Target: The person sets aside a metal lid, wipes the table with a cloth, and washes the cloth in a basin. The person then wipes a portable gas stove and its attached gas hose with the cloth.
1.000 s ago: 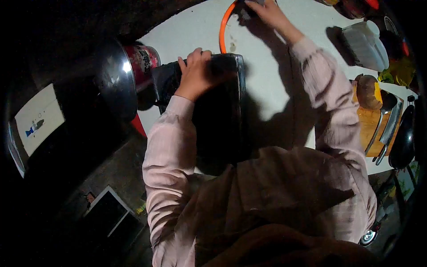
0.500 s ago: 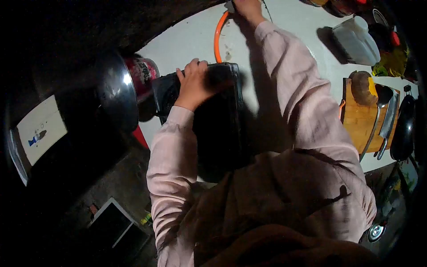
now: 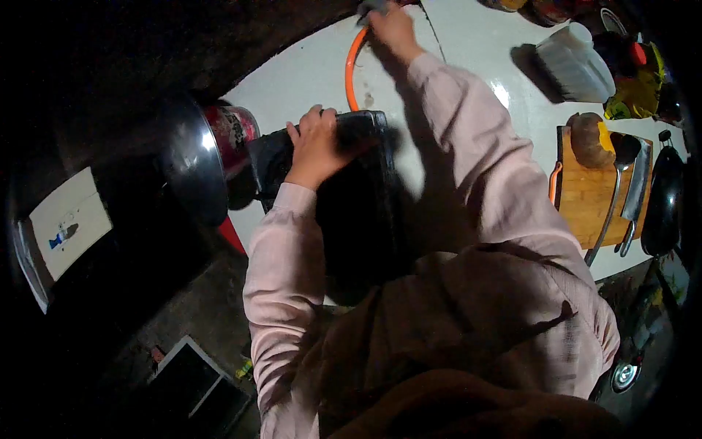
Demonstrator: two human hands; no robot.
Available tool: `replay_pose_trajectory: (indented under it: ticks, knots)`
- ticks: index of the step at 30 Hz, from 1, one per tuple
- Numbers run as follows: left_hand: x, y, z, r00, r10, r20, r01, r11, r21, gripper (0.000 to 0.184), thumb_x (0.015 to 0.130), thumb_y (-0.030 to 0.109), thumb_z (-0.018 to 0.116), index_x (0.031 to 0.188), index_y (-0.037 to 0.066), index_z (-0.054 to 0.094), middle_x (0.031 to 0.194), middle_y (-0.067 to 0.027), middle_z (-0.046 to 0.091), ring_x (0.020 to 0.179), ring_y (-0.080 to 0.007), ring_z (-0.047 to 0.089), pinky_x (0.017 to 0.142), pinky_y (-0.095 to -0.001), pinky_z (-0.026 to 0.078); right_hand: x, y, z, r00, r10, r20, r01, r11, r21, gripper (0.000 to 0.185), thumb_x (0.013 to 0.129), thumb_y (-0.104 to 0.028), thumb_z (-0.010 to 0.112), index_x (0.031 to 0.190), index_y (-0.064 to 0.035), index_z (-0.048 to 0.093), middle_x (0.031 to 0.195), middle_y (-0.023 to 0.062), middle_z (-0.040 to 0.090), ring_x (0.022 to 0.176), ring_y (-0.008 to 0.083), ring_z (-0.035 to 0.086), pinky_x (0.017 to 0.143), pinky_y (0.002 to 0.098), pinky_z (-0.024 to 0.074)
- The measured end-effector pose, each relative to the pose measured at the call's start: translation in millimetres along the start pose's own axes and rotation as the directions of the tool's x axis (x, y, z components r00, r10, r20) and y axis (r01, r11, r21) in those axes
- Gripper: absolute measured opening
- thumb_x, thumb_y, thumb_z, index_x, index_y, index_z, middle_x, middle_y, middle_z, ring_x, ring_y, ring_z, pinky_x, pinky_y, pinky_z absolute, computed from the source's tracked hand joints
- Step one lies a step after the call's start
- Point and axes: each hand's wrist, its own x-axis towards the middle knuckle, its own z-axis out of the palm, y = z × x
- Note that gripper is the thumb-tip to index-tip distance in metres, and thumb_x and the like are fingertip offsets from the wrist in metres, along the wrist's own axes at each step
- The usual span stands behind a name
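My left hand [image 3: 316, 150] lies over the far left part of a black boxy gas stove [image 3: 358, 190], its fingers bent over the far edge. Shadow hides most of the stove's surface. From behind it an orange hose [image 3: 350, 73] curves toward the table's far edge. There my right hand [image 3: 393, 31] is closed around a grey fitting [image 3: 371, 9] at the hose's end. The fingers partly cover that fitting, so its exact shape is unclear.
Left of the stove stands a red patterned container [image 3: 238, 132] beside a large shiny metal pan [image 3: 186, 157]. On the white table [image 3: 468, 44] to the right are a whitish plastic container [image 3: 576, 64] and a cutting board [image 3: 585, 205] bearing a cut squash [image 3: 591, 139], ladle [image 3: 618, 183] and cleaver [image 3: 636, 183].
The whole view has shifted slightly. My right hand appears a little lower and further left, and more of the grey fitting shows. My left hand stays on the stove.
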Motion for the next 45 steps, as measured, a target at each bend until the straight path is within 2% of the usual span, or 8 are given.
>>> replay_pose_trajectory:
  ticks: [4,11,16,20,28,33,40,45]
  knots:
    - [0,-1,8,0.999,0.001,-0.049,0.001,0.999,0.039,0.079,0.062,0.058,0.069,0.112,0.000,0.047,0.124,-0.0232,0.040,0.119,-0.0395,0.037,0.096,-0.0661,0.015,-72,-36,-8,0.892,-0.149,0.426,0.117,0.988,0.102,0.032,0.073,-0.027,0.060,0.094,-0.0023,0.059,0.081,0.0227,0.062,0.078,0.0391,0.060,0.073,0.0443,0.0481]
    - [2,-5,7,1.000,-0.023,0.017,0.023,0.999,0.029,0.076,0.064,0.052,0.071,0.113,0.001,0.047,0.127,-0.0241,0.038,0.121,-0.0401,0.035,0.097,-0.0664,0.014,17,-11,-51,0.964,0.039,0.262,-0.013,0.995,-0.099,0.037,0.077,-0.015,0.057,0.113,-0.0082,0.054,0.098,0.0176,0.062,0.088,0.0321,0.060,0.079,0.0403,0.0470]
    - [-1,-1,7,1.000,-0.008,-0.006,0.008,0.999,0.045,0.071,0.065,0.048,0.071,0.113,0.002,0.047,0.127,-0.0242,0.037,0.120,-0.0401,0.035,0.097,-0.0669,0.015,7,10,-51,0.831,-0.540,0.131,0.541,0.841,0.035,0.029,0.077,-0.013,0.056,0.105,-0.0023,0.058,0.098,0.0181,0.061,0.092,0.0350,0.056,0.082,0.0417,0.0444]
    - [2,1,2,0.999,-0.030,0.042,0.028,0.999,0.045,0.071,0.065,0.047,0.072,0.113,0.002,0.047,0.128,-0.0241,0.037,0.120,-0.0395,0.035,0.097,-0.0666,0.016,-22,-38,-86,0.842,-0.538,0.041,0.522,0.794,-0.313,0.026,0.078,-0.015,0.055,0.102,-0.0063,0.058,0.094,0.0139,0.061,0.086,0.0330,0.056,0.081,0.0431,0.0425]
    - [3,-1,8,0.999,-0.046,0.027,0.043,0.995,0.087,0.073,0.065,0.049,0.071,0.115,0.001,0.048,0.129,-0.0234,0.037,0.123,-0.0387,0.032,0.098,-0.0653,0.016,1,3,-33,0.398,-0.669,0.628,0.916,0.324,-0.235,0.039,0.079,-0.011,0.055,0.116,-0.0192,0.051,0.112,0.0059,0.053,0.109,0.0252,0.050,0.098,0.0432,0.0337]
    - [3,-2,11,1.000,-0.011,-0.026,0.013,0.997,0.075,0.075,0.064,0.053,0.070,0.114,0.001,0.048,0.128,-0.0235,0.037,0.122,-0.0394,0.033,0.098,-0.0657,0.016,31,-7,-51,0.579,-0.572,0.581,0.809,0.492,-0.323,0.010,0.080,-0.018,0.052,0.087,-0.0120,0.057,0.081,0.0085,0.056,0.084,0.0269,0.055,0.079,0.0413,0.0406]
    - [6,1,4,0.999,-0.027,0.019,0.027,0.999,0.034,0.077,0.064,0.059,0.068,0.110,0.001,0.048,0.124,-0.0235,0.040,0.117,-0.0400,0.037,0.097,-0.0652,0.017,1,6,-36,0.632,-0.668,0.392,0.775,0.549,-0.313,0.022,0.078,-0.013,0.052,0.099,-0.0172,0.058,0.104,0.0051,0.056,0.098,0.0239,0.055,0.093,0.0421,0.0379]
    - [4,-2,11,0.999,-0.010,-0.037,0.012,0.998,0.059,0.077,0.064,0.058,0.068,0.111,0.001,0.047,0.124,-0.0235,0.040,0.118,-0.0397,0.037,0.096,-0.0654,0.017,-49,-30,-28,-0.025,-0.822,0.568,0.963,0.132,0.233,0.016,0.073,-0.015,0.056,0.089,-0.0143,0.058,0.091,0.0071,0.055,0.100,0.0221,0.054,0.085,0.0409,0.0438]
